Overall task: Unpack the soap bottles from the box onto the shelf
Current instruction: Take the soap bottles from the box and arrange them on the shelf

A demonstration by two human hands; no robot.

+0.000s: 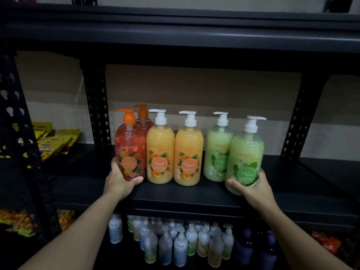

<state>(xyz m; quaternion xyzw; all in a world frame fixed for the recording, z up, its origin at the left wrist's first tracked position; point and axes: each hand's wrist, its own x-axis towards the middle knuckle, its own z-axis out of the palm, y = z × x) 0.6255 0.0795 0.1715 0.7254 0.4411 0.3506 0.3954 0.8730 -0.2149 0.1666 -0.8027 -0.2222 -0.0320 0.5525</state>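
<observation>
So the biggest thing by far is the black metal shelving rack (185, 197) with perforated uprights, and the middle board is where all the action is. Six plastic pump bottles stand upright on it in a loose row. On the far left is the clear orange soap bottle with an orange pump (130, 151), and a second orange pump bottle (143, 118) sits right behind it, mostly hidden. Next come two opaque peach-coloured bottles with white pumps (160, 154) (188, 156), labels reading "Peach", standing side by side and pretty much touching. After a small gap there's the pale green bottle with a white pump (218, 151), set further back, and then the front pale green "Melon" bottle (245, 158), nearer the front edge of the board.

Left hand (118, 180) is wrapped around the lower part of that front orange bottle, thumb across the front near the base, other fingers round the back where I can't see them. Right hand (253, 187) is cupping the bottom of the front Melon bottle, thumb on the front below the label, fingers curled round the right side.

Down on the lower shelf there's a crowd of blurry white and pastel pump bottles (175, 242). Off to the left, on the neighbouring rack, are yellow snack packets (56, 141). No box anywhere in view.
</observation>
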